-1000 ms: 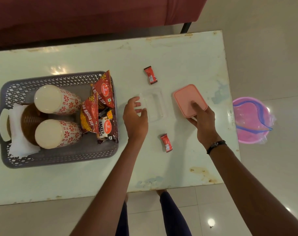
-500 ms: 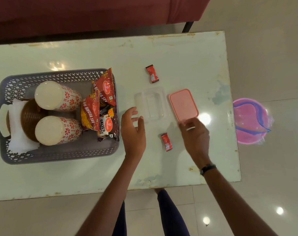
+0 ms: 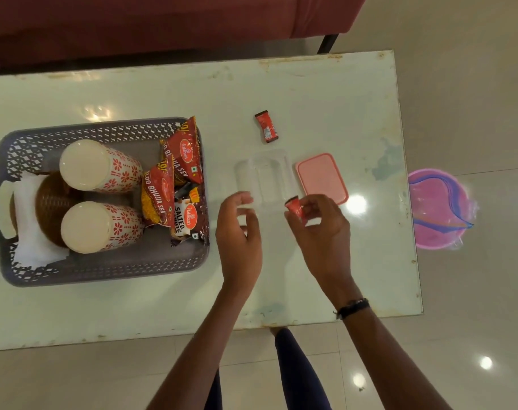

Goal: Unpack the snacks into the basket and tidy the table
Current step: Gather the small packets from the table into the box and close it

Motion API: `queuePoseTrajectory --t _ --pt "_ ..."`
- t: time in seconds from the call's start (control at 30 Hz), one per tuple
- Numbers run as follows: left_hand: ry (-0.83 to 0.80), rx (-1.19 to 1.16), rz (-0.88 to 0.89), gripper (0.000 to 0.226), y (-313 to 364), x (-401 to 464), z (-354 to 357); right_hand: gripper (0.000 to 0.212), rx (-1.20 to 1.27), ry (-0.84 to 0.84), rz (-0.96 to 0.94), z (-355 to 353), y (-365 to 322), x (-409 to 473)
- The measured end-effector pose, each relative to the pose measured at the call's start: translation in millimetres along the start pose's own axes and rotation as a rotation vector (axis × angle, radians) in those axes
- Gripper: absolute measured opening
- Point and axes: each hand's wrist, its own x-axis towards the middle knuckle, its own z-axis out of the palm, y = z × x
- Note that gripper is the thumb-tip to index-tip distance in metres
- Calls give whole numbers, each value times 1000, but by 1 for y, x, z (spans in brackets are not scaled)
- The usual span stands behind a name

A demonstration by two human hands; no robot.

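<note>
A person's right hand now pinches a small red candy packet between thumb and fingertips, lifted clear of the pale table; half a second ago that packet lay flat on the surface near the front edge, and the hand was only reaching toward it after leaving the pink lid. The left hand hovers alongside with fingers loosely curved and apart, holding nothing, having drawn back from the clear plastic container it was touching a second ago. The pick-up suggests the loose sweets are being gathered next, likely for the container or the basket (which of the two cannot be told from here).

Just beyond the hands sits that clear container, open, with the pink lid lying flat beside it on its right. Farther back on the table a second red candy packet lies alone, well apart from the hands, not yet collected.

To the left stands the grey lattice basket, already carrying red snack packets upright against its right wall, two patterned paper cups on their sides, and a brown woven item on white paper. The path from hand to basket looks open; the snack packets crowd its near wall. A pink bin lined with plastic stands on the floor past the table's right edge.
</note>
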Motion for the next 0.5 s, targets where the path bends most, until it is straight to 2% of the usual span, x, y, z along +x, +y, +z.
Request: queuePoseTrajectory --t 0.2,0.37,0.5 --pt "41 118 123 29 24 71 10 33 -179 -102 -92 22 -18 41" --pt "-157 407 277 37 30 141 37 26 -171 -79 -154 26 -16 51" --pt "-393 611 375 38 26 182 53 22 -101 -101 -161 22 -14 49"
